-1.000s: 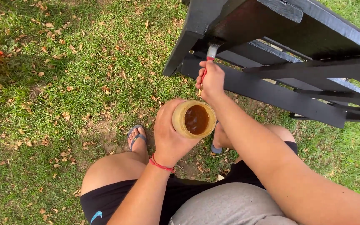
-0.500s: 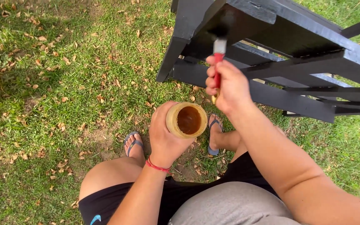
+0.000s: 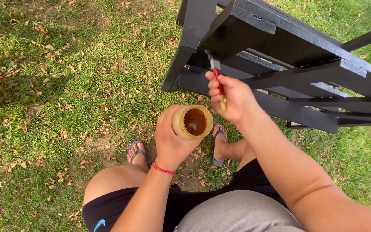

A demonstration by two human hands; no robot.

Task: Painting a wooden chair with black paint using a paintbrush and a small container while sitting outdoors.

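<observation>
Daylight scene, evenly bright and sharp across most of the frame. Dappled shade darkens the grass [image 3: 65, 86] at upper left; sunlit patches lie at right. The black painted wooden frame [image 3: 280, 56] shows soft glossy sheen along its upper edges. Slight wide-angle stretching appears at the borders; the near forearm is mildly soft.

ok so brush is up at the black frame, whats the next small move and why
Probably lay the bristles onto the black wooden frame and stroke along it. The right hand holds the red-handled brush tip-up just at the frame's underside, while the left hand holds the open jar of brown liquid below.
</observation>
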